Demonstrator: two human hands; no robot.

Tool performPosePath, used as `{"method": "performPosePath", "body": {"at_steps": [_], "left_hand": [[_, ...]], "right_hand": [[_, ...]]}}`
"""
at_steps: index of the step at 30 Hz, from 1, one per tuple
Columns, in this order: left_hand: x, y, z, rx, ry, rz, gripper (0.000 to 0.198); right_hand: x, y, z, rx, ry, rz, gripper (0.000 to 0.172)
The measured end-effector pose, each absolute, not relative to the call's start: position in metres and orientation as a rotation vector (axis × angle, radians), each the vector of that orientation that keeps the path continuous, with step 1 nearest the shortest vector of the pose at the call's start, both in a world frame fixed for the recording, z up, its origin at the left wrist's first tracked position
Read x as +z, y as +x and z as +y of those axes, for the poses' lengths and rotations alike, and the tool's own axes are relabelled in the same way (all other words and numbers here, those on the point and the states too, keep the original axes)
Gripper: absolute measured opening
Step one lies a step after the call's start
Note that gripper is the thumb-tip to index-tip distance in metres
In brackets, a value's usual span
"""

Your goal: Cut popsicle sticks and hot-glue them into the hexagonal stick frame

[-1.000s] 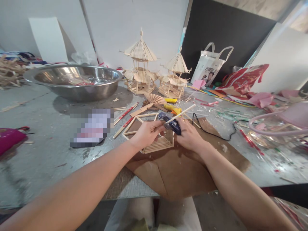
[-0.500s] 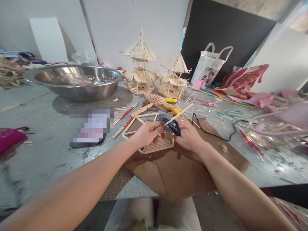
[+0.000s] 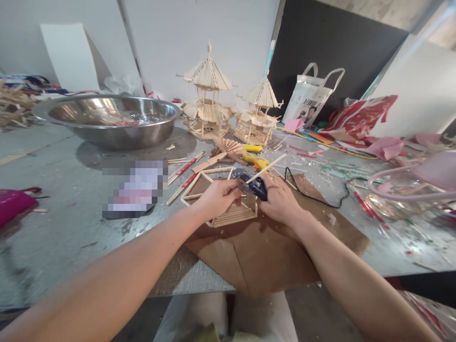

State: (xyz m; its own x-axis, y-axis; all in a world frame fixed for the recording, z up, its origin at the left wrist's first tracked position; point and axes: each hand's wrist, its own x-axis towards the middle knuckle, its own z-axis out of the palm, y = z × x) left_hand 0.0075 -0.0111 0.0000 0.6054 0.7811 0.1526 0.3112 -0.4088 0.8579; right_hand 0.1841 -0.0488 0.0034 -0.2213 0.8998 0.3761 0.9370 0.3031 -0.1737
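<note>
Between the finger and thumb of my left hand [image 3: 223, 195] is a thin wooden stick [image 3: 267, 168], slanting up to the right. My right hand [image 3: 281, 198] is closed around a dark blue cutter [image 3: 257, 188] whose metal jaw meets the stick beside my left fingertips. Whether the jaw bites into the wood I cannot tell. Beneath both hands lies a flat frame of wooden sticks [image 3: 235, 219], its lower part filled with sticks laid side by side; my hands hide part of it. The frame rests on brown paper [image 3: 263, 266].
Two stick-built pagodas [image 3: 208, 114] [image 3: 258, 116] stand at the back. A steel basin [image 3: 124, 135] and a blurred-out phone [image 3: 137, 190] are to the left. Beyond my hands lie a yellow glue gun [image 3: 258, 161] and a folded paper fan [image 3: 230, 148]. A black cable [image 3: 313, 198] runs right.
My hands keep nearly the same place. The stick has shifted very slightly, and the cutter's metal jaw shows more plainly beside my left fingers.
</note>
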Motion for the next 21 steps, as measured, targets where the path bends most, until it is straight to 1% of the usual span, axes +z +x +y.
{"method": "performPosePath", "body": {"at_steps": [7,21], "left_hand": [[0.0041,0.0077,-0.0134,0.692,1.962,0.846,0.026],[0.0024,0.0088,-0.0137,0.676,1.929,0.832,0.022]], "right_hand": [[0.0056,0.1837,-0.0500,-0.138,-1.663,-2.161,0.042],[0.0060,0.1840,-0.0496,-0.159,-1.683,-2.176,0.046]]}}
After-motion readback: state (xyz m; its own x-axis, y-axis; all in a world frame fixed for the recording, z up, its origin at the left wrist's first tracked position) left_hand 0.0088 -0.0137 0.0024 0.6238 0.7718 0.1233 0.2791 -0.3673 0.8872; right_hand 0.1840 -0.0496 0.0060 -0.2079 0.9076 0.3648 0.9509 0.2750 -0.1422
